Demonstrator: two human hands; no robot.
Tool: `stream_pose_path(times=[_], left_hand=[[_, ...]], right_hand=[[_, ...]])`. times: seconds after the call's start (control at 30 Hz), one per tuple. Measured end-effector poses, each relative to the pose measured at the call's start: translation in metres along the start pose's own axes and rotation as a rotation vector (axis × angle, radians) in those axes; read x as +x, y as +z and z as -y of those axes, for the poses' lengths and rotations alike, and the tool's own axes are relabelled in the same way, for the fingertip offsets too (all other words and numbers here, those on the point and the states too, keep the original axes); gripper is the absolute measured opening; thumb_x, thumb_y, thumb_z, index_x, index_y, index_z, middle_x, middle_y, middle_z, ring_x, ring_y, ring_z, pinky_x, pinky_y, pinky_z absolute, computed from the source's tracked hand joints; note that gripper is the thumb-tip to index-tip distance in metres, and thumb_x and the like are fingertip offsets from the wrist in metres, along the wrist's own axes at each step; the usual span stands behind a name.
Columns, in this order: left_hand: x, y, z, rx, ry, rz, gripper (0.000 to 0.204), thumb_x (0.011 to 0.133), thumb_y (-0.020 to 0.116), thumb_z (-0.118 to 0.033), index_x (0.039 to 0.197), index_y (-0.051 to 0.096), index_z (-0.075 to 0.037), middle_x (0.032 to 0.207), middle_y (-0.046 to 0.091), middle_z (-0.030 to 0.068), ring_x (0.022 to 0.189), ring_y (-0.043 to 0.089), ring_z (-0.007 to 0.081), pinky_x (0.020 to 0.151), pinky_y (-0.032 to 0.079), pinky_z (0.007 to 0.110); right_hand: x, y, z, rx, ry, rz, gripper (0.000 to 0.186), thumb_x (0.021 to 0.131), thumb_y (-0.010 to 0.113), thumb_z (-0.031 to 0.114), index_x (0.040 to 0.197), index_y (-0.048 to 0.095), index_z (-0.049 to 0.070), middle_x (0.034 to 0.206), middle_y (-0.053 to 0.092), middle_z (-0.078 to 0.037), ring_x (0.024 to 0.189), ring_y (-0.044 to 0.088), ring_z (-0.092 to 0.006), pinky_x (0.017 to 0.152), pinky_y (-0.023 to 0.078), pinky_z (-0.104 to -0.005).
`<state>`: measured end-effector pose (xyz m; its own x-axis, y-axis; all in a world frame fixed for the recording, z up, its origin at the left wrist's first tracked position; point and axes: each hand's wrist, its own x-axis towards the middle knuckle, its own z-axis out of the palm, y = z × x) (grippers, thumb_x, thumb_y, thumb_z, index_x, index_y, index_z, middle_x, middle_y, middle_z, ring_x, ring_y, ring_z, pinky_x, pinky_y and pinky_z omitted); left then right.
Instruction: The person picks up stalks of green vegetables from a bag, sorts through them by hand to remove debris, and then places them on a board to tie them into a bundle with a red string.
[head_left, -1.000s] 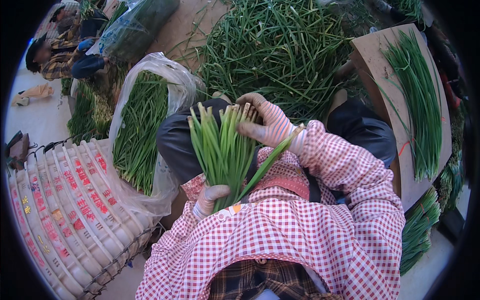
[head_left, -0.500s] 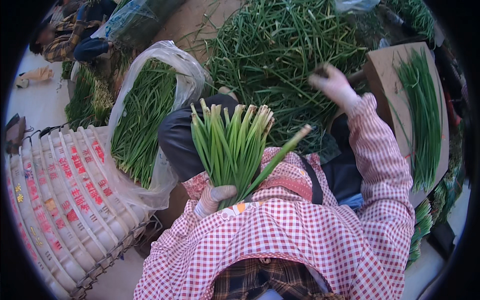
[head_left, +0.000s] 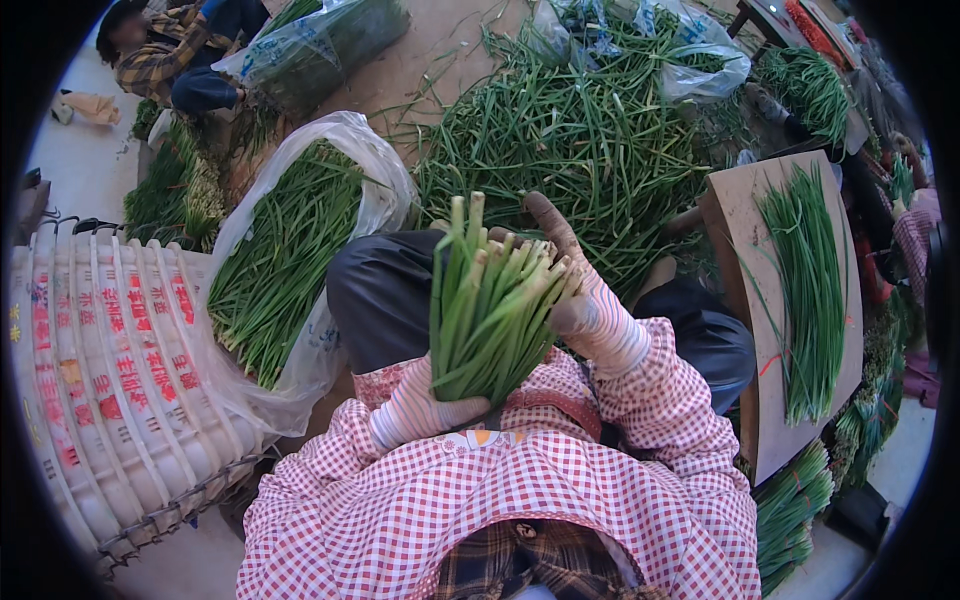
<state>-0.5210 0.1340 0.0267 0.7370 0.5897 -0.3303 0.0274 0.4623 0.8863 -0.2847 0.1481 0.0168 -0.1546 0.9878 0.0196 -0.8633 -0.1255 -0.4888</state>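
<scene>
My left hand (head_left: 425, 405), in a striped glove, is closed round the lower part of a bunch of green stalks (head_left: 478, 345). The stalks stand up before my lap with their pale cut ends at the top, a few ends higher than the others. My right hand (head_left: 585, 290), in a striped glove with dark fingertips, is at the right side of those ends. Its thumb and fingers are spread, and part of the palm seems to touch the ends. Some of its fingers are hidden behind the bunch. Beyond both hands lies a heap of loose green stalks (head_left: 570, 140).
A clear plastic bag (head_left: 385, 180) full of greens stands left, beside a white ribbed basket (head_left: 130, 350). On the right, a tied bundle (head_left: 805, 300) lies on a board (head_left: 735, 215). More bundles (head_left: 795, 515) stand below it. A person (head_left: 165, 55) sits far left.
My right hand has come from over the heap in to the top of the bunch. The single stalk that stuck out to the right no longer does. The view has shifted slightly.
</scene>
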Motion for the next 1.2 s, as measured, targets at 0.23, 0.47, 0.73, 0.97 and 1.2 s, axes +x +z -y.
stream_pose_path(times=[0.23,0.47,0.73,0.97,1.2], left_hand=[[0.014,0.021,-0.006,0.083,0.003,0.113,0.063,0.08,0.076,-0.007,0.136,0.046,-0.005,0.129,0.058,0.0056,0.12,0.052,0.0173,0.101,0.043,0.035],[0.059,0.015,-0.063,-0.123,0.1,0.192,0.088,0.078,0.078,-0.03,0.147,0.029,-0.004,0.144,0.042,0.0097,0.131,0.042,0.019,0.11,0.033,0.033],[0.093,0.033,-0.054,-0.151,0.109,-0.173,0.027,0.088,0.065,-0.009,0.114,0.057,-0.005,0.113,0.063,0.0048,0.102,0.06,0.014,0.092,0.048,0.03],[0.103,0.048,-0.062,-0.053,0.208,-0.13,0.028,0.088,0.069,-0.005,0.113,0.056,-0.007,0.111,0.062,0.004,0.102,0.058,0.0105,0.09,0.048,0.026],[0.104,0.023,-0.072,0.381,0.222,-0.11,0.019,0.092,0.058,-0.002,0.111,0.055,-0.003,0.096,0.061,0.001,0.087,0.054,0.0054,0.079,0.045,0.022]], right_hand=[[-0.011,0.027,0.02,-0.283,0.049,-0.332,0.078,0.071,0.081,0.008,0.137,0.04,-0.001,0.117,0.062,-0.009,0.103,0.062,-0.0178,0.092,0.051,-0.0317],[-0.021,0.011,0.017,-0.17,-0.017,-0.25,0.055,0.076,0.079,0.008,0.125,0.053,0.001,0.109,0.063,-0.006,0.1,0.061,-0.0149,0.091,0.051,-0.0303],[-0.033,0.019,0.031,-0.138,-0.007,-0.302,0.061,0.075,0.081,0.01,0.127,0.049,-0.001,0.113,0.061,-0.009,0.101,0.061,-0.0158,0.089,0.052,-0.0309],[-0.024,0.013,0.019,-0.18,-0.127,-0.468,0.037,0.079,0.077,0.008,0.111,0.061,0.0,0.097,0.067,-0.006,0.087,0.065,-0.0138,0.082,0.054,-0.0272],[-0.024,-0.001,0.008,-0.122,-0.202,-0.453,0.021,0.085,0.072,0.008,0.103,0.064,0.002,0.088,0.068,-0.004,0.08,0.064,-0.0108,0.074,0.054,-0.0252]])
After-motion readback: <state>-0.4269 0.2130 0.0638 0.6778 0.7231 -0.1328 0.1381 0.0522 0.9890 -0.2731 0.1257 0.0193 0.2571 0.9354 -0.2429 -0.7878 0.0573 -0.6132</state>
